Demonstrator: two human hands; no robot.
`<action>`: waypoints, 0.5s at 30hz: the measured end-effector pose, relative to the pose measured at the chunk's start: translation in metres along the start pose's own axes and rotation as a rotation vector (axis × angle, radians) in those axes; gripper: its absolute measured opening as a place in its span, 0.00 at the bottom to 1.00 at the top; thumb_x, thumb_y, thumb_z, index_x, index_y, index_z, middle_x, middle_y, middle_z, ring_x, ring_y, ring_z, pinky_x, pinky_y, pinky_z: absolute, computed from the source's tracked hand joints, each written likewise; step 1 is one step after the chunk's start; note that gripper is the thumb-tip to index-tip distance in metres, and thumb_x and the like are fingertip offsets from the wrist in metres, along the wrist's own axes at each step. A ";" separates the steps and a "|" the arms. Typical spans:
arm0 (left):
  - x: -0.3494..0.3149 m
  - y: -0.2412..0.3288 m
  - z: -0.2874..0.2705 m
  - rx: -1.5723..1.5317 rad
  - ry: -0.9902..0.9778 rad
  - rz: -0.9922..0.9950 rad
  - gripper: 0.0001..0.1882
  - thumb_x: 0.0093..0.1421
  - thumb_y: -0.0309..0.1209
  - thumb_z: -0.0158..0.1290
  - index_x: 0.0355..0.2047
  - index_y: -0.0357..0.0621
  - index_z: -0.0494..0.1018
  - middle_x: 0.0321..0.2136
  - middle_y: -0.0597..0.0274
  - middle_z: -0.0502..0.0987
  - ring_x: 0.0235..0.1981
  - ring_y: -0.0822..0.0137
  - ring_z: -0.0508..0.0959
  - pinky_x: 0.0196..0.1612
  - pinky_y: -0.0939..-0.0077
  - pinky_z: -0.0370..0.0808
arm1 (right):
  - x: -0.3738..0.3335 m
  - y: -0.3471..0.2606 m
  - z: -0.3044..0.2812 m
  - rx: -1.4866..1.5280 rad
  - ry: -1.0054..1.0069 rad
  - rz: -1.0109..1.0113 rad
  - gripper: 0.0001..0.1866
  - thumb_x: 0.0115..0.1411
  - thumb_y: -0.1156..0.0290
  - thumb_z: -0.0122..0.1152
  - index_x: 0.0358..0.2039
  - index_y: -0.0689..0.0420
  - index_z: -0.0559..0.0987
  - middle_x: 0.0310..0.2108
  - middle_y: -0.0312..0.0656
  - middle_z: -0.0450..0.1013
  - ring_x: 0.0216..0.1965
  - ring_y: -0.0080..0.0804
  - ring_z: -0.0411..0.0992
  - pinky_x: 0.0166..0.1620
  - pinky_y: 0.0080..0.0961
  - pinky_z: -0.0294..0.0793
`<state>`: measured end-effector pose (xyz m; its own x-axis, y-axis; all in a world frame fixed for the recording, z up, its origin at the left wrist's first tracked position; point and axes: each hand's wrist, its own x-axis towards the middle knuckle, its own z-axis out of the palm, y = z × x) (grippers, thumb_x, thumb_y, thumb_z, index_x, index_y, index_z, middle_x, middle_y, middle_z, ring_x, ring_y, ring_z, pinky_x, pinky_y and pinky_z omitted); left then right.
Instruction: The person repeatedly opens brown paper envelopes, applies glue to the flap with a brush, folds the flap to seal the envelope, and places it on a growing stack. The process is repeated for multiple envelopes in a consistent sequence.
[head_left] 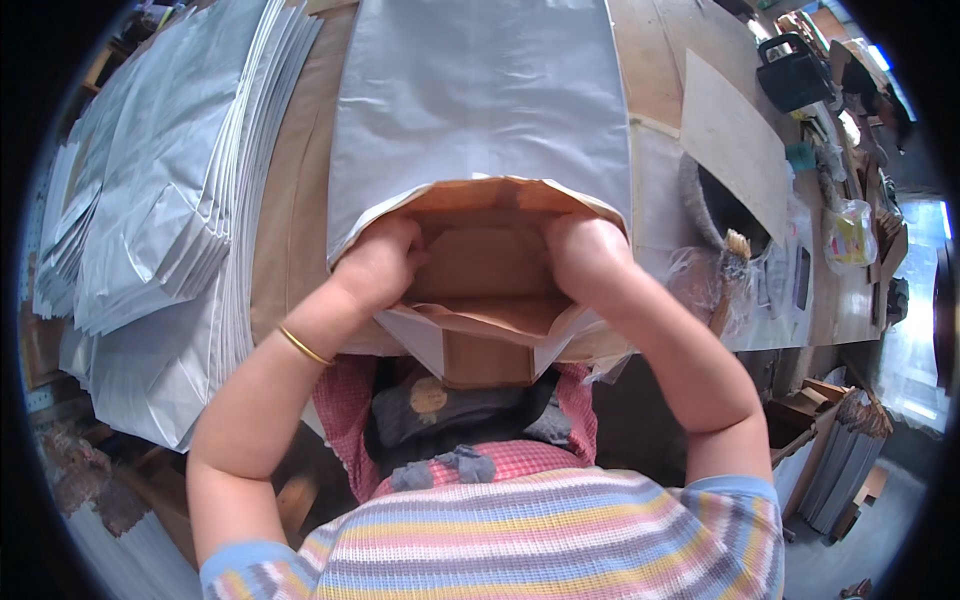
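Note:
A large silver-white paper sack [480, 100] with a brown paper lining lies in front of me, its near end gaping. Both hands are inside that mouth, one at each side. At the left side, my left hand [385, 262] has curled fingers closed against the lining. Opposite it, my right hand [590, 255] is closed at the sack's right side, its fingertips partly hidden by the paper. A folded brown flap [488, 358] with white edges hangs from the mouth's lower lip, over the table edge toward my lap.
Stacked flat silver-white sacks [190, 170] cover the table's left side. To the right are a beige board [735, 140] over a dark round container, a brush [735, 250], clear plastic and a black case [792, 72]. More bundled sacks [845, 465] stand low at the right.

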<state>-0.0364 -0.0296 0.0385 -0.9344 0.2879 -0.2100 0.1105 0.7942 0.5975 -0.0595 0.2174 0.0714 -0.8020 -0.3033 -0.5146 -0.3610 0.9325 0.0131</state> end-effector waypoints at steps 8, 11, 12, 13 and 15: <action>-0.007 0.020 -0.025 0.162 -0.192 0.249 0.16 0.45 0.28 0.64 0.34 0.34 0.76 0.42 0.47 0.70 0.45 0.49 0.71 0.50 0.62 0.69 | -0.141 0.111 0.031 0.175 0.829 0.062 0.14 0.48 0.76 0.61 0.38 0.54 0.79 0.24 0.40 0.69 0.27 0.38 0.73 0.30 0.34 0.73; -0.001 0.020 -0.022 0.162 -0.227 0.111 0.10 0.48 0.26 0.61 0.30 0.31 0.77 0.36 0.43 0.74 0.41 0.44 0.74 0.46 0.57 0.71 | -0.177 0.162 0.062 -0.100 0.529 0.126 0.20 0.46 0.76 0.61 0.43 0.53 0.78 0.27 0.39 0.69 0.32 0.37 0.73 0.32 0.32 0.74; 0.004 0.021 -0.024 0.183 -0.259 0.036 0.10 0.49 0.26 0.60 0.29 0.31 0.77 0.34 0.42 0.75 0.37 0.44 0.76 0.43 0.57 0.72 | -0.179 0.168 0.070 -0.099 0.578 0.073 0.21 0.46 0.76 0.62 0.44 0.52 0.78 0.28 0.39 0.69 0.33 0.37 0.72 0.33 0.32 0.74; 0.010 0.019 -0.022 0.234 -0.266 0.091 0.10 0.49 0.27 0.60 0.29 0.31 0.77 0.33 0.42 0.76 0.35 0.44 0.76 0.41 0.57 0.72 | -0.178 0.172 0.076 -0.100 0.628 0.016 0.23 0.45 0.76 0.62 0.46 0.51 0.77 0.28 0.38 0.68 0.34 0.38 0.72 0.34 0.32 0.74; 0.020 0.015 -0.016 0.336 -0.268 0.186 0.10 0.49 0.27 0.60 0.29 0.31 0.78 0.30 0.41 0.76 0.31 0.43 0.77 0.38 0.56 0.73 | -0.175 0.174 0.067 -0.003 0.750 -0.107 0.19 0.48 0.78 0.64 0.43 0.53 0.79 0.28 0.38 0.70 0.33 0.36 0.73 0.35 0.29 0.74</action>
<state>-0.0589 -0.0209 0.0558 -0.7726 0.5349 -0.3421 0.4130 0.8326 0.3691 0.0498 0.4459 0.1065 -0.8710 -0.4449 0.2083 -0.4551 0.8904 -0.0015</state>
